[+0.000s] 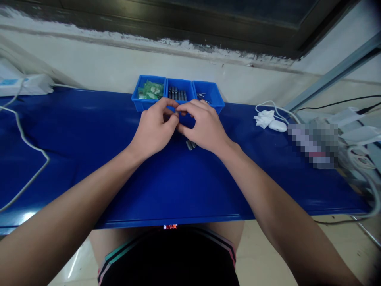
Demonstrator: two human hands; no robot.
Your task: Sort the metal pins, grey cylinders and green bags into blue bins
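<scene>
Close work toward far edge of glossy blue surface [184, 186].
I see left hand [154, 126] pinching small grey piece [176, 114]; right hand [205, 122] curled beside it, grip unclear.

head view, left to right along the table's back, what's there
White box, left bin of green packets, middle bin of grey cylinders, right bin of small metal pieces, crumpled white tissue, white rounded case

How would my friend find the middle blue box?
Along the back of the blue table, three blue boxes stand side by side. Pick the middle one: it holds grey cylinders; its neighbours hold green packets and thin silvery pieces.
</scene>
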